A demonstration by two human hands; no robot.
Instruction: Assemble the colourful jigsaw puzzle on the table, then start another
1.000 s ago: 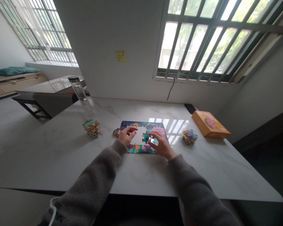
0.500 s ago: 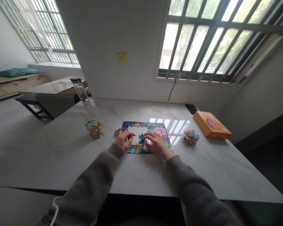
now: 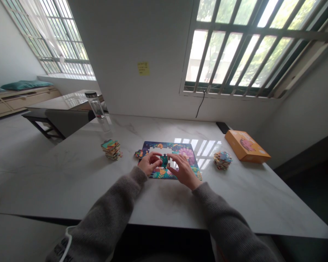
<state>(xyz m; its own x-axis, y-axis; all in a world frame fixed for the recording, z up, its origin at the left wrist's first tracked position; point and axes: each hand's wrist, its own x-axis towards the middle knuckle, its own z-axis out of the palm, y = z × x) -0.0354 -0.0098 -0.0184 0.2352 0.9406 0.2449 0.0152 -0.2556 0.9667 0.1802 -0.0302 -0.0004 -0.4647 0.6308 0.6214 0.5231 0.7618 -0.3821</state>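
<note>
A partly assembled jigsaw puzzle (image 3: 180, 145) lies flat on the table, its colourful outer pieces around a pale gap. Over the lower part of that gap is a dark teal puzzle piece (image 3: 164, 161). My left hand (image 3: 149, 163) has its thumb and forefinger at the piece's left edge. From the other side my right hand (image 3: 183, 171) pinches the right edge, its fingers curved. Whether the piece touches the puzzle beneath, I cannot tell. A few loose puzzle pieces (image 3: 139, 153) rest beside the puzzle, behind my left hand.
Stacks of puzzle pieces stand at left (image 3: 110, 149) and right (image 3: 222, 160). An orange box (image 3: 246, 145) and a black phone (image 3: 222, 127) lie at the back right. A glass bottle (image 3: 96, 106) stands at the back left corner of the table (image 3: 164, 207).
My left hand has moved right, and its fingers have come up to the teal piece's left edge. My right hand stays at the piece. The view has shifted slightly.
</note>
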